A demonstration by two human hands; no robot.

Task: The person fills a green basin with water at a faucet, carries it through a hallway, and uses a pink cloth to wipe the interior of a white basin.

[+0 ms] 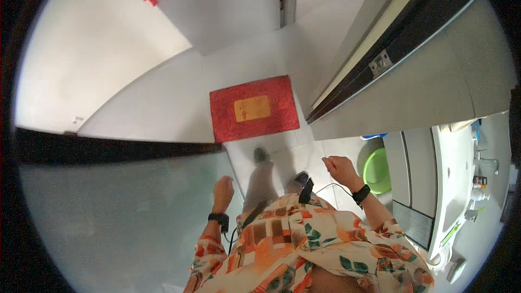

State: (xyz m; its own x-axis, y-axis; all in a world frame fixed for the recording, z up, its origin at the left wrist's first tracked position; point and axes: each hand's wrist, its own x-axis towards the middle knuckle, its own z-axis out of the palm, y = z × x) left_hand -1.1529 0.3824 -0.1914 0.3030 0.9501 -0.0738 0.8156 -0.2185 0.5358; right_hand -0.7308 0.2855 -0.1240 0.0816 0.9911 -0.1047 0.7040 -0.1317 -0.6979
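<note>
1. patterned shirt in cream, orange and green lies nearest the camera, spreading across the lower edge of the view
2. left hand is held beside the shirt, fingers folded in and closed; whether anything small is inside cannot be told; a dark band circles its wrist
3. right hand makes a loose fist above the floor, its palm side hidden; another dark band is around that wrist, with a thin black cable running between it and the waist
4. grey panel is nearest the left hand, which shows against its right edge; contact cannot be told
5. green basin is nearest the right hand, apart from it, just beside the front of a grey cabinet
6. white counter tops the cabinet, with a metal faucet and a white bottle along its far edge
7. red mat with a yellow middle lies on the floor beyond both hands, its near left corner close to the panel's upper right corner
</note>
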